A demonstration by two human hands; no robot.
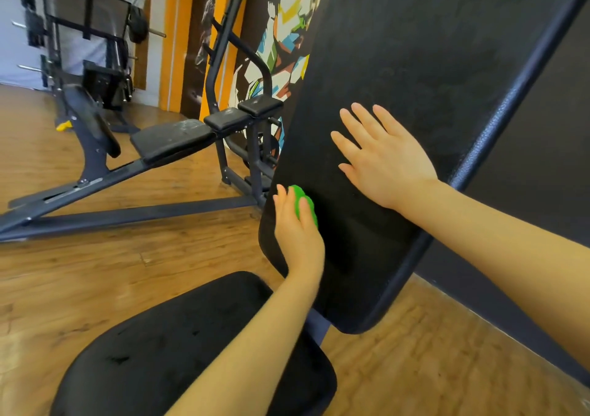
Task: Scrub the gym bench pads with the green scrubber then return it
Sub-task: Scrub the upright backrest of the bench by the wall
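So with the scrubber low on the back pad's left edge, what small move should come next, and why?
Probably a stroke rightward across the lower part of the inclined back pad. The left hand grips the green scrubber at the pad's lower left edge, while the right hand lies flat higher up, seemingly steadying it. The pad beside the scrubber is bare.

The left hand (298,227) presses the scrubber (305,203) onto the back pad (415,64) near its lower left edge. The right hand (380,157) lies flat on that pad, up and right. The seat pad (159,345) lies below both hands; another bench (174,141) stands far left.
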